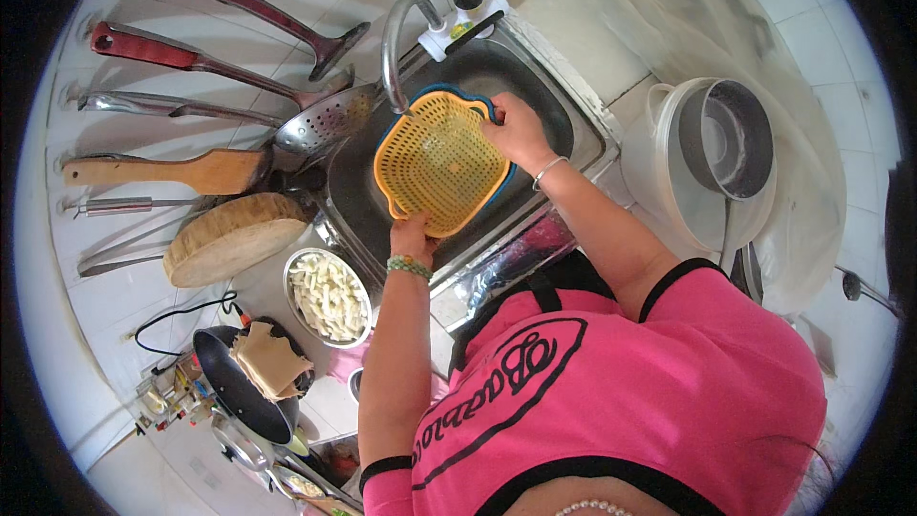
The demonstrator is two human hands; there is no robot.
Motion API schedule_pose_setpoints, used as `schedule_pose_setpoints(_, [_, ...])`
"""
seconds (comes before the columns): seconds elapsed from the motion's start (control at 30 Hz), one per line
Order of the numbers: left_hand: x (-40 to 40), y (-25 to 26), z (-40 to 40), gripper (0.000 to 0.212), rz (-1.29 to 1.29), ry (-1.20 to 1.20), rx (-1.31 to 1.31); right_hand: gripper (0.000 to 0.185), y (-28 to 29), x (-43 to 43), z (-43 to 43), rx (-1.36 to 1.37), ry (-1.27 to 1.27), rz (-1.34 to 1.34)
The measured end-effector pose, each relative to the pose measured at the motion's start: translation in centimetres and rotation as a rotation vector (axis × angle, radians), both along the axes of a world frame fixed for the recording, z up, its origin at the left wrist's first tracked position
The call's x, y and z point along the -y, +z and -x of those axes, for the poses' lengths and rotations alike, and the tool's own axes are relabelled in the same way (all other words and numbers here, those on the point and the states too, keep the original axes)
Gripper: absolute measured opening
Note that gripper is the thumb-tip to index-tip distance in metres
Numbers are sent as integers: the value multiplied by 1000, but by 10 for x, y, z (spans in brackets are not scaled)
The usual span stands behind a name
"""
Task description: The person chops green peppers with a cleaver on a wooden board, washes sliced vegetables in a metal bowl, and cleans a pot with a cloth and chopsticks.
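Note:
A yellow perforated plastic colander (pixel 445 161) is held over the stainless steel sink (pixel 354 190), below the spout of the curved faucet (pixel 391 50). Behind its edge shows the rim of a blue plastic basin (pixel 469 93), nested against it. My left hand (pixel 414 233), with a green bead bracelet at the wrist, grips the colander's near-left handle. At the opposite handle, my right hand (pixel 521 130) holds the far-right rims. The colander holds no food that I can see; whether water lies in the basin beneath is hard to tell.
A metal bowl of pale cut strips (pixel 328 297) stands left of the sink. Beyond it are a round wooden chopping board (pixel 233 238) and a black wok (pixel 243 380). Utensils, including a skimmer (pixel 322 122), hang along the wall. A saucepan (pixel 727 140) rests on a white bucket (pixel 645 150).

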State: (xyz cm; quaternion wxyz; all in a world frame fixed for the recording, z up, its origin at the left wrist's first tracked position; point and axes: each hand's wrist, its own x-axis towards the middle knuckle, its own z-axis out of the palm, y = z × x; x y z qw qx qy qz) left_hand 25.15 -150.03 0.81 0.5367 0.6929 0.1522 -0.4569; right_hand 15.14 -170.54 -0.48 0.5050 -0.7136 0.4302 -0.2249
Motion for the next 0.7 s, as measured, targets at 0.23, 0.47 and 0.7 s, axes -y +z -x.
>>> schedule_pose_setpoints(0.23, [12, 18, -9, 20, 36, 8, 48, 23, 6, 9, -1, 24, -19, 30])
schedule_pose_setpoints(0.47, [10, 36, -20, 18, 55, -18, 20, 23, 8, 5, -4, 60, -7, -4])
schedule_pose_setpoints(0.7, [0, 33, -18, 16, 80, 88, -265, 23, 5, 1, -5, 119, 4, 0])
